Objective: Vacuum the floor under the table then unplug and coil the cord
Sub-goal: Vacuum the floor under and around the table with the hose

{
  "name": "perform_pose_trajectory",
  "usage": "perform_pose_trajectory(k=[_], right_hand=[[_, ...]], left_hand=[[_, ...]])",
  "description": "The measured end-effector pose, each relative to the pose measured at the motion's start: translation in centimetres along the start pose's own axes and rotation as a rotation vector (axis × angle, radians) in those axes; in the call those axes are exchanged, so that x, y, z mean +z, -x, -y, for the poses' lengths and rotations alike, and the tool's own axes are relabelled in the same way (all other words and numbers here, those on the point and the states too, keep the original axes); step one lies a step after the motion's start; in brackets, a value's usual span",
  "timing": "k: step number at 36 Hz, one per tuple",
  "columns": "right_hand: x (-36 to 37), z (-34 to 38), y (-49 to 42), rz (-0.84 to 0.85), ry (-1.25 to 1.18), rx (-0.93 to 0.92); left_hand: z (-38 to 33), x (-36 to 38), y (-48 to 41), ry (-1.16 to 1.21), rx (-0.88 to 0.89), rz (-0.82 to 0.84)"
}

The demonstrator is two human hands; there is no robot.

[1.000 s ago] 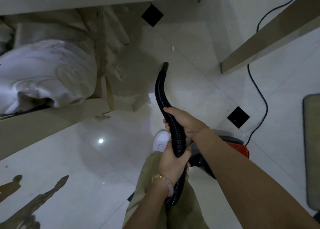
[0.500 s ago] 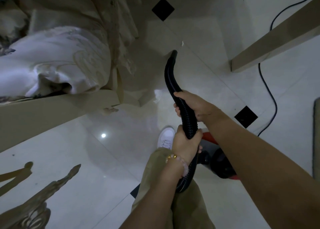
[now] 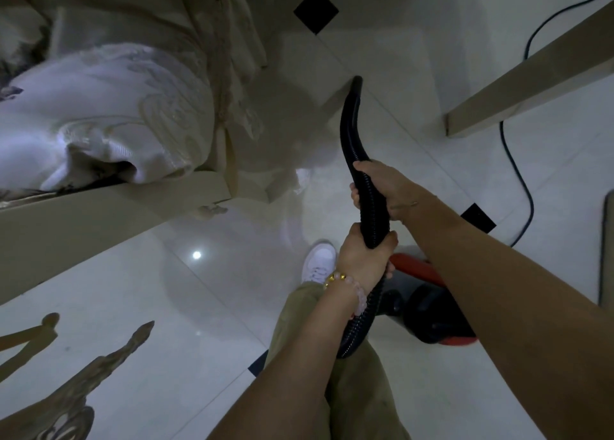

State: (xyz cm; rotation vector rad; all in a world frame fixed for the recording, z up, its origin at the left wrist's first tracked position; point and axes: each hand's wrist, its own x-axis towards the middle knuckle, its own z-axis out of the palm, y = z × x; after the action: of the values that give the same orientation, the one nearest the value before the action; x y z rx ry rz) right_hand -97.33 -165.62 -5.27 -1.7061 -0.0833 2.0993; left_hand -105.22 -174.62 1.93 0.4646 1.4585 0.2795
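Observation:
A black ribbed vacuum hose (image 3: 353,130) curves forward, its open tip low over the white tiled floor (image 3: 382,60) in the shadow under the table. My right hand (image 3: 387,187) grips the hose higher up; my left hand (image 3: 360,257), with a bead bracelet on the wrist, grips it just below. The red and black vacuum body (image 3: 428,303) sits on the floor behind my arms, partly hidden. A black power cord (image 3: 521,177) snakes over the tiles at the right, both of its ends out of sight.
A beige table leg (image 3: 531,84) slants in from the upper right. A chair with a white embroidered cover (image 3: 109,114) fills the upper left, above a beige rail (image 3: 99,220). A carved chair back (image 3: 73,399) is at lower left, a mat edge (image 3: 606,250) at far right. My white shoe (image 3: 319,262) stands near the hose.
The hose tip has pushed farther forward under the table, past a small white scrap on the floor that no longer shows. My view has shifted; both hands keep their grip.

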Motion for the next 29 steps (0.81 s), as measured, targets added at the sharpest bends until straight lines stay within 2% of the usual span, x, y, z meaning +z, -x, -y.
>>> perform_pose_trajectory(k=[6,13,21,25,29], right_hand=[[-0.7,-0.5,-0.1,-0.015,-0.059,0.014],[-1.7,-1.4,0.0,-0.111,-0.197,-0.082],[-4.2,-3.1,0.6,-0.157,-0.337,-0.028],[-5.4,-4.1,1.0,-0.153,-0.429,-0.015],[-6.5,-4.3,1.2,-0.156,-0.422,-0.040]], left_hand=[[0.1,0.3,0.1,-0.091,0.011,-0.029],[0.2,0.8,-0.2,-0.173,0.031,-0.078],[2.0,1.9,-0.7,-0.317,0.025,-0.107],[2.7,2.6,-0.8,-0.367,0.024,-0.077],[2.9,3.3,-1.3,-0.378,0.043,-0.041]])
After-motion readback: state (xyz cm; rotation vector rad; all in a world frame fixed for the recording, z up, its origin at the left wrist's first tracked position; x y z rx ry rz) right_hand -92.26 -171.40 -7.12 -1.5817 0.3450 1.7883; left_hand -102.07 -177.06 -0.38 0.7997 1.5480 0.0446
